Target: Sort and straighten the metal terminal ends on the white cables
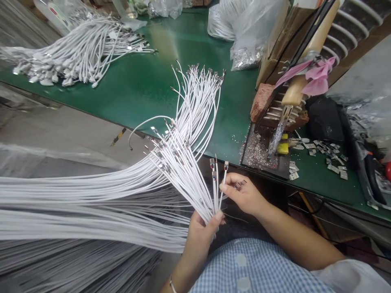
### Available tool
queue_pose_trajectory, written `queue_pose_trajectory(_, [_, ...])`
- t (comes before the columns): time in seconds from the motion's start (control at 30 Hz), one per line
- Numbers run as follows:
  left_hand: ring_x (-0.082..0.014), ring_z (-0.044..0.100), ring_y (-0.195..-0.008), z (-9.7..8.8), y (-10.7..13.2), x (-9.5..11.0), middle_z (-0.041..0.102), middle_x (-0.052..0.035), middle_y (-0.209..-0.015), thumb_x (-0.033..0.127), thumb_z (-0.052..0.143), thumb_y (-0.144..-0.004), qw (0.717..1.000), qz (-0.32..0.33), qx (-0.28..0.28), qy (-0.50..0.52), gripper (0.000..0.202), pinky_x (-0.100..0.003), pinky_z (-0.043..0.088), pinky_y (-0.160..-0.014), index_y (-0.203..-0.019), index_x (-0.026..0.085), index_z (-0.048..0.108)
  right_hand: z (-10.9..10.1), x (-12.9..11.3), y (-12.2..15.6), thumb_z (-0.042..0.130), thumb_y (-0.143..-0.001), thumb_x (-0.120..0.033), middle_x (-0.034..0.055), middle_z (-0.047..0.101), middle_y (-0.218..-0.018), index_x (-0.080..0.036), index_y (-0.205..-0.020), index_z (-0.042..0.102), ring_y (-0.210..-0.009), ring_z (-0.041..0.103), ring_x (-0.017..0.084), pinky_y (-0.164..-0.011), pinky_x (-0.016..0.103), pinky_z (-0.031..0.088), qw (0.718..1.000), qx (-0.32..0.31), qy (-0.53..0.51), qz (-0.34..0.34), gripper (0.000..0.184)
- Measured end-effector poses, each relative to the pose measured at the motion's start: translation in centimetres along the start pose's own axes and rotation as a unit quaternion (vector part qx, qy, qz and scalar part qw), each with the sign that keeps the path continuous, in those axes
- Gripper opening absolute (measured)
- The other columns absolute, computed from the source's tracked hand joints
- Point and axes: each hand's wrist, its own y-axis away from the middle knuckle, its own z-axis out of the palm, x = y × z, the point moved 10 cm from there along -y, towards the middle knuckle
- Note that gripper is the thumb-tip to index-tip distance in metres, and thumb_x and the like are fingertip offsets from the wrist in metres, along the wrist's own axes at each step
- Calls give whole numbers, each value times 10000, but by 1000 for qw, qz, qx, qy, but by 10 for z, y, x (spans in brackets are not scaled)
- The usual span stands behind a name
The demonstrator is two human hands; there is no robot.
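Observation:
My left hand is closed around a bundle of white cables that fans out up and to the left. Small metal USB-type connectors sit on many of their ends. My right hand pinches one white cable just below its metal connector, apart from the main bundle. Several small metal connector pieces show at the curled fingers of this hand. Beside that cable stand two or so others, at least one with a bare wire end. Behind the bundle, more white cables lie on the green table with dark tips.
A soldering iron with a pink ribbon hangs over a solder-spattered tray beside a brick. Loose metal connectors lie to its right. A cable pile rests at the back left of the green table. Long cables stretch leftward.

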Motion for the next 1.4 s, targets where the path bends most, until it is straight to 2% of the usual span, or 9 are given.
queue_pose_trajectory(0.23, [-131,582,-586,-1,3,-4,659,3,-626,291,719,-644,1000,-10,2,-28,218,-255,464,-622,-769,143,618,1,1,-5,613,-739,-407,-15,528,-618,-166,-699,548,-567,473,107,-553,243,407,1000,16,-9,-7,252])
queue_pose_trajectory(0.47, [-144,606,-597,0,5,-4,686,-11,-654,288,737,-620,999,-26,13,-20,244,-272,485,-640,-781,141,628,-1,-4,-3,589,-754,-454,-10,528,-617,-173,-657,534,-585,485,117,-583,258,428,1000,16,-15,-21,303])
queue_pose_trajectory(0.83, [-143,623,-624,2,4,-6,695,-17,-682,283,735,-645,1000,-28,-8,-12,251,-268,502,-650,-815,138,623,-2,-5,-1,598,-751,-420,-17,511,-611,-173,-655,521,-569,468,109,-573,249,420,999,14,-19,-23,276])
queue_pose_trajectory(1.1, [-147,622,-600,2,4,-5,692,-16,-669,285,751,-614,1000,-26,3,-13,270,-264,504,-625,-807,138,633,-3,-2,-1,590,-764,-407,-17,514,-620,-173,-672,529,-578,473,109,-587,253,411,999,12,-18,-24,259])
queue_pose_trajectory(1.4, [-143,629,-634,3,2,-7,693,-16,-697,280,729,-664,999,-27,-32,-24,233,-266,506,-658,-829,143,636,-3,-2,-1,599,-754,-443,-16,526,-616,-171,-664,538,-577,483,111,-581,253,420,999,10,-20,-23,293])
